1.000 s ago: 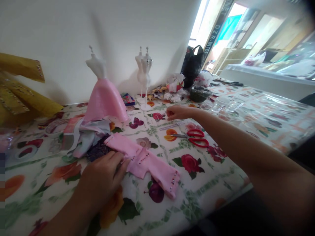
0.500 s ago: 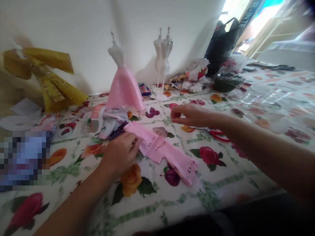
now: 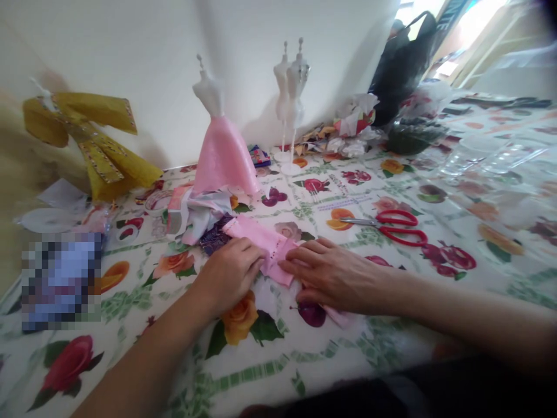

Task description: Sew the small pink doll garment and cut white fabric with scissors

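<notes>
A small pink doll-sized garment piece with tiny dark studs (image 3: 255,231) lies across the flowered tablecloth between my hands. My left hand (image 3: 232,270) rests at its near left edge, fingers closed together on the cloth. My right hand (image 3: 331,276) comes over the middle of the piece, fingers bent and closed on the fabric, and hides much of its right end. A dark patterned cloth (image 3: 216,235) touches the far left end of the pink piece. Red-handled scissors (image 3: 376,223) lie on the table beyond my right forearm, blades pointing left.
A white doll dress form (image 3: 211,93) wears a pink skirt (image 3: 224,157) near the wall. Two bare forms (image 3: 296,87) stand further right, and a yellow outfit (image 3: 100,145) at far left. Crumpled fabric scraps (image 3: 209,206), a dark bowl (image 3: 413,136) and clear plastic containers (image 3: 487,154) also lie about.
My right hand has come down from beside the scissors onto the pink piece, leaving the scissors in full view. My left hand stays at the cloth. The view has shifted slightly.
</notes>
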`<state>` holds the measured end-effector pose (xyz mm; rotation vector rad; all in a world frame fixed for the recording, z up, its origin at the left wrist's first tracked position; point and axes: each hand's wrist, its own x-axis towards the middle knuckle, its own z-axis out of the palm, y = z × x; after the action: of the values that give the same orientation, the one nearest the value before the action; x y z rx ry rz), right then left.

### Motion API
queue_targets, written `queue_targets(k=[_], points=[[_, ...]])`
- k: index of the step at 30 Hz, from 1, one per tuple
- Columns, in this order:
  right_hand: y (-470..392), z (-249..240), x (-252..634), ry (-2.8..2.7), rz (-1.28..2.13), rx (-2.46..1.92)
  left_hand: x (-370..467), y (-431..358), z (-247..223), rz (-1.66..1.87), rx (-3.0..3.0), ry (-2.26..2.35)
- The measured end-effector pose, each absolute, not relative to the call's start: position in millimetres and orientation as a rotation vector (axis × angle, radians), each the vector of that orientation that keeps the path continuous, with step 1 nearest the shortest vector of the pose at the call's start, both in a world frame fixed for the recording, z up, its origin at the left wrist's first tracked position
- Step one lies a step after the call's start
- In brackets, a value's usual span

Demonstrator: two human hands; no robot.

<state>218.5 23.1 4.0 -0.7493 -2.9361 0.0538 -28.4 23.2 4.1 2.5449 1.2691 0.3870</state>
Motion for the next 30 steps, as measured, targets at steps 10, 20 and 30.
queue_targets(k=[10,20,30], points=[[17.1,6.5,228.9,-2.900,0.184,-0.738,-29.6,24.0,7.4,0.341,2.568,1.372],[52.3,20.6,241.5,-2.543,0.636,-1.375,-33.0,29.5,2.2,0.641,2.502,1.497],[70.4,11.9,224.2,-2.514,0.860,-1.283,-16.4,40.5,9.1,0.600,2.631,1.453]])
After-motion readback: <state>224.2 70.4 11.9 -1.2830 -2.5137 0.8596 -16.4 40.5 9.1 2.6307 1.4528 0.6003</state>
